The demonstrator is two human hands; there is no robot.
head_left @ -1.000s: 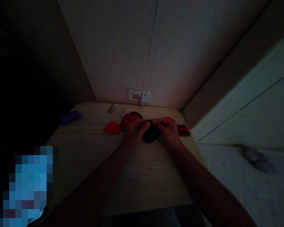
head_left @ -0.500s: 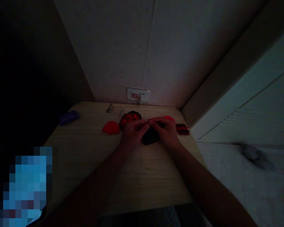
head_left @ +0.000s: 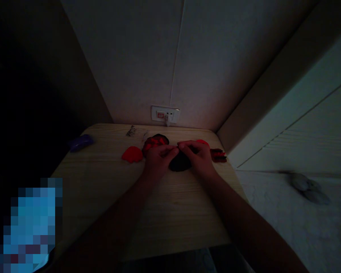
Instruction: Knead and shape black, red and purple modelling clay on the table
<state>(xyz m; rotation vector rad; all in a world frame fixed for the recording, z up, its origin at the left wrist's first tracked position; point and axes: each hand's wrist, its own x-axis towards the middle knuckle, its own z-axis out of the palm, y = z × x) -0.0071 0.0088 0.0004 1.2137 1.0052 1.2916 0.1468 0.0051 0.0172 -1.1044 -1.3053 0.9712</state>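
Left hand (head_left: 157, 159) and right hand (head_left: 200, 157) drawn closer since a second ago, now meeting tip to tip, fingers pinched in, can't tell on what, black flat piece (head_left: 179, 164) just under them, nearer table's (head_left: 173, 216) right edge than left.

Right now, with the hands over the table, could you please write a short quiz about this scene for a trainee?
1. True or false: the left hand and the right hand are close together.
2. Which colour is the rounded piece between the hands? a) white b) black c) yellow
3. Order from left to right in the picture: that rounded piece, the red piece left of the left hand, the purple packet.

Key: 1 true; 2 b; 3 purple packet, red piece, rounded piece.
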